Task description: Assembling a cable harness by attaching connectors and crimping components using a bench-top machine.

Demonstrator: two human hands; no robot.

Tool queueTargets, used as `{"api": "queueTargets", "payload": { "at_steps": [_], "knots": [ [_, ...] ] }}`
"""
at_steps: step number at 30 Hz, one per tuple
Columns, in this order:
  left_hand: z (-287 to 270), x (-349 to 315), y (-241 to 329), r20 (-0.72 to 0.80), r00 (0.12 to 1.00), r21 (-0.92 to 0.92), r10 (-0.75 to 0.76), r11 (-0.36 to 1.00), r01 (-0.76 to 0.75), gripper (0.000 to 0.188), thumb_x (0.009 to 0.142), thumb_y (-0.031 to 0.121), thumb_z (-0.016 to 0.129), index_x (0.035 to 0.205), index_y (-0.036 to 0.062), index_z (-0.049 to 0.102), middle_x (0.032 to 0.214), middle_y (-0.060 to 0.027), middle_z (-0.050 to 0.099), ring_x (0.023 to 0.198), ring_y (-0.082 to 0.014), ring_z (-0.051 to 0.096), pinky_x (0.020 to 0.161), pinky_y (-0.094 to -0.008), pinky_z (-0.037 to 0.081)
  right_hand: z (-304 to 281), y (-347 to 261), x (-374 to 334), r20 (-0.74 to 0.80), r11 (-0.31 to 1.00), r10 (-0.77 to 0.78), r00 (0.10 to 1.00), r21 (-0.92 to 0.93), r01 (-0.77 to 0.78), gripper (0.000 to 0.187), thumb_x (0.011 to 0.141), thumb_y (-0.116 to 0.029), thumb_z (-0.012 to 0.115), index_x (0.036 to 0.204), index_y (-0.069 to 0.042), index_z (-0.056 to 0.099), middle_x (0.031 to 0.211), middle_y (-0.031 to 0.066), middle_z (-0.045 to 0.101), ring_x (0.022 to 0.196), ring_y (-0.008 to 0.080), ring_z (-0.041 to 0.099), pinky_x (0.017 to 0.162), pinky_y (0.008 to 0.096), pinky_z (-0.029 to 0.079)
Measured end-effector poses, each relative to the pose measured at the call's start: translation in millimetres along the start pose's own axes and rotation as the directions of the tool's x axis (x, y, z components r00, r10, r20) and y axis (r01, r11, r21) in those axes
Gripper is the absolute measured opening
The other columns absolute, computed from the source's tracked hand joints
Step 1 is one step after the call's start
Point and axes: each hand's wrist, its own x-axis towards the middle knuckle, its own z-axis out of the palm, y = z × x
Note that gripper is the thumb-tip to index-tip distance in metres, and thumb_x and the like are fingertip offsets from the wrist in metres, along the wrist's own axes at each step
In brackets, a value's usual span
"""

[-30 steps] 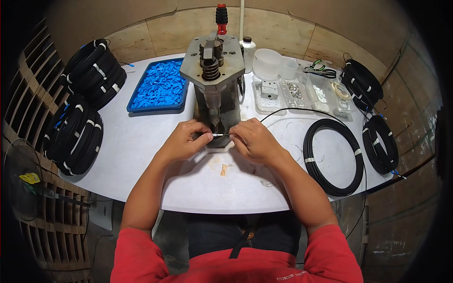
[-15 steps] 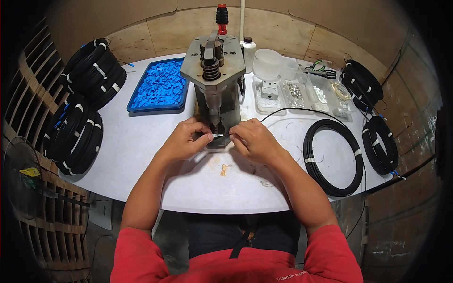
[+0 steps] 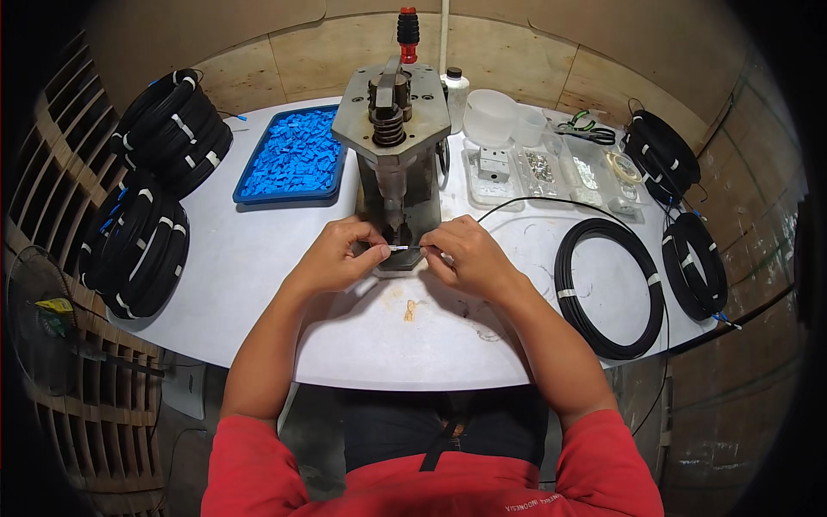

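Observation:
My left hand [image 3: 348,252] pinches a small whitish connector [image 3: 399,248] between thumb and fingertips. From the other side, my right hand [image 3: 465,252] is closed on a thin black cable [image 3: 488,212], close to where it meets the connector. Both hands are level with each other at the front of a metal bench press [image 3: 392,129], just below its ram and over its base. The cable arcs away from my right hand toward the big coil of black cable [image 3: 563,284] on the right. My fingers hide part of the connector and the cable end.
Left of the press, a dark blue tray [image 3: 250,200] holds many blue clips. Bundled black cable coils [image 3: 142,246] stack at the left edge, with more coils [image 3: 693,267] at the right. Behind my right hand are clear plastic boxes [image 3: 560,191], a bottle [image 3: 456,95] and pliers [image 3: 588,129].
Hands, connector and cable keep practically the same place and grip. The whole view shifts very slightly.

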Motion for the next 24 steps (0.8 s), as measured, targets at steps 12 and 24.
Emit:
{"api": "queueTargets", "payload": {
  "at_steps": [12, 24],
  "knots": [
    [-2.9, 0.5, 14.9, 0.014, 0.997, -0.036, -0.072, 0.997, 0.072, 0.021, 0.092, 0.021, 0.074, 0.096, -0.0004, 0.075, 0.083, -0.0125, 0.072, 0.072, -0.0196, 0.068, 0.063, -0.0319, 0.053, 0.4, 0.6, 0.6, -0.039, 1.0, -0.003, 0.999, -0.021, 0.002, 0.011, 0.082, -0.008, 0.073, 0.092, -0.008, 0.07, 0.08, 0.0029, 0.067, 0.078, 0.0222, 0.066, 0.08, 0.0357, 0.049],
    [-0.7, 0.7, 11.9, -0.012, 0.999, -0.104, -0.037, 0.994, 0.036, 0.016, 0.087, 0.015, 0.075, 0.09, -0.0006, 0.072, 0.07, -0.0054, 0.067, 0.065, -0.0118, 0.062, 0.061, -0.0288, 0.048, 3.3, 2.9, -0.3, -0.081, 0.999, -0.033, 0.996, -0.032, 0.03, 0.011, 0.081, -0.008, 0.075, 0.089, -0.009, 0.067, 0.08, 0.0034, 0.067, 0.08, 0.0227, 0.067, 0.082, 0.0358, 0.049]
  ]
}}
